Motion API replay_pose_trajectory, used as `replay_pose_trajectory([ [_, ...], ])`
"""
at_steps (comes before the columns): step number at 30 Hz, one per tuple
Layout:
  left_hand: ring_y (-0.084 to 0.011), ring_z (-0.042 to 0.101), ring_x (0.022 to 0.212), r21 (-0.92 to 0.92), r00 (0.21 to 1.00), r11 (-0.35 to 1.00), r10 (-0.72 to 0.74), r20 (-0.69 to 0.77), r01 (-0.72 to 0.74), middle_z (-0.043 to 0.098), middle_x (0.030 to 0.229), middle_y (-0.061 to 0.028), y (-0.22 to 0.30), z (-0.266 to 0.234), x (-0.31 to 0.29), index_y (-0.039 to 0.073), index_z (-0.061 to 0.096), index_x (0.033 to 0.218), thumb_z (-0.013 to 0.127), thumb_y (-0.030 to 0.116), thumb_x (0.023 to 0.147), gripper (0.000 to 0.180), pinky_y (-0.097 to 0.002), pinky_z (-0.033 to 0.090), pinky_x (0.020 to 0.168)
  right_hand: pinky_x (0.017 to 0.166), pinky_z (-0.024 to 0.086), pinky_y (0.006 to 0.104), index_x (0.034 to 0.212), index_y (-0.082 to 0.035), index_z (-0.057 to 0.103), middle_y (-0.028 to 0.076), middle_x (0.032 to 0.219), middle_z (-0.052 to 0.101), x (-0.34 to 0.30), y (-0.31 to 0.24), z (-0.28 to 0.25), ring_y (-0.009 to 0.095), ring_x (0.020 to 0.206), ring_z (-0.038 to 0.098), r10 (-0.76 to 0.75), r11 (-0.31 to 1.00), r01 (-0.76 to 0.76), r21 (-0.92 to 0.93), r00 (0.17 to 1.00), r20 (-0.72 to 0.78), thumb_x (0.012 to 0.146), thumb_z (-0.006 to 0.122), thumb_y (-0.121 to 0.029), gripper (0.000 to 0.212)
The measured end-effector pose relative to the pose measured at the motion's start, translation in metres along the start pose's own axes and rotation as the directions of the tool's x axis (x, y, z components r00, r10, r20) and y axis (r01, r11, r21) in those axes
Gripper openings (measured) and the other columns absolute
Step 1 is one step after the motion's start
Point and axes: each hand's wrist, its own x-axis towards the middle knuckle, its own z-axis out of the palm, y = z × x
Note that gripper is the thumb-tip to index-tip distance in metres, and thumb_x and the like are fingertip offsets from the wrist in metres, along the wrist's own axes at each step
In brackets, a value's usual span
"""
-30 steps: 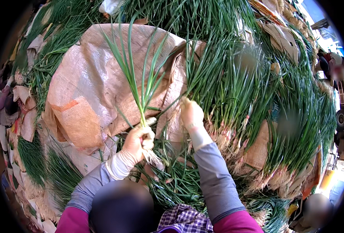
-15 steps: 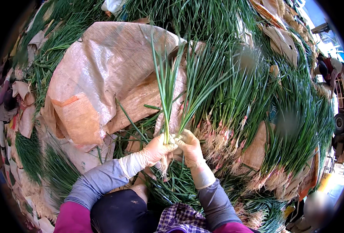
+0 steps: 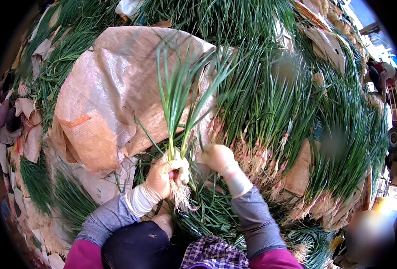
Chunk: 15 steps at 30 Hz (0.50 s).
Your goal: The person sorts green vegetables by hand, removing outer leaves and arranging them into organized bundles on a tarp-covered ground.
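My left hand (image 3: pixel 163 175), in a pale glove, is closed round a small bunch of spring onions (image 3: pixel 175 114). Their green leaves fan upward, and the pale stringy roots (image 3: pixel 179 196) hang below the fingers. To the right of the bunch and apart from it is my right hand (image 3: pixel 219 159), also gloved. It is curled into a fist and smeared by motion; whatever its fingers hold is hidden. A thin green leaf stands beside its fingertips. Loose green leaves (image 3: pixel 207 213) lie heaped beneath both hands.
A large pinkish-brown woven sack (image 3: pixel 113 85) lies ahead to the left. Rows of spring onions with pinkish bulbs (image 3: pixel 256 154) spread along the right, more at the far side. Another person (image 3: pixel 5 119) sits at the far left. A brown cloth piece (image 3: pixel 297 172) lies among the right-hand onions.
The hands, together before, have parted. My left hand has moved slightly left with the bunch, while my right hand has come away from it and curled closed.
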Motion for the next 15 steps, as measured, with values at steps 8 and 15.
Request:
replay_pose_trajectory([
  [8, -0.0137, 0.053, 0.066, -0.076, 0.971, 0.972, -0.229, -0.066, 0.224, 0.055, 0.094, -0.0073, -0.005, -0.014, 0.009, 0.015, 0.044, 0.109, 0.056, 0.003, 0.086, 0.029, -0.0272, 0.046, 0.054, 0.072, 0.052, 0.0383, 0.104, 0.000, 0.057, 0.018, 0.085, 0.066, 0.102, 0.054, -0.014, 0.031, 0.081, 0.066, 0.567, 0.823, -0.501, 0.266, 0.746, -0.350, 0.078, 0.069, -0.024, 0.038],
  [15, -0.0094, 0.053, 0.060, 0.155, 0.937, 0.932, -0.300, -0.181, 0.328, 0.058, 0.075, -0.0032, -0.016, -0.026, 0.007, 0.005, 0.055, 0.092, 0.062, 0.009, 0.086, 0.010, -0.0236, 0.049, 0.055, 0.072, 0.051, 0.0320, 0.113, 0.002, 0.053, 0.012, 0.088, 0.064, -0.026, 0.028, -0.026, 0.020, 0.075, 0.061, 0.178, 0.118, 0.000, 0.993, 0.984, -0.021, 0.083, 0.062, -0.006, 0.032],
])
